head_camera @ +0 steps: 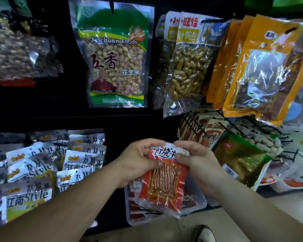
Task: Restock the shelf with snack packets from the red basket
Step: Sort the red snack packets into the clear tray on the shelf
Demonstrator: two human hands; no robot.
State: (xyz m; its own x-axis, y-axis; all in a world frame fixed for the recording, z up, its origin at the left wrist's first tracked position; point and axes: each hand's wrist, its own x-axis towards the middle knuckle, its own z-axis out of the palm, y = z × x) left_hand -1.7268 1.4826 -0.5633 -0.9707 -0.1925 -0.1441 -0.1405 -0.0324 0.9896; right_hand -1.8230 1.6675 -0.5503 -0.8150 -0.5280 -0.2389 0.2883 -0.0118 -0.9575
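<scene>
A red snack packet (164, 186) with a clear window and a white top hangs upright in front of me, low in the middle of the view. My left hand (138, 161) grips its upper left edge, fingers curled over the top. My right hand (196, 159) pinches its upper right corner. Below the packet a clear plastic bin (194, 201) holds more red packets. No red basket is in view.
A dark display rack carries hanging bags: a green peanut bag (115, 56), a bag of peanuts in shell (187, 67), orange bags (262, 67). Silver packets (42, 165) fill the lower left hooks. Empty wire hooks (196, 126) jut out at mid right. A shoe (205, 233) is below.
</scene>
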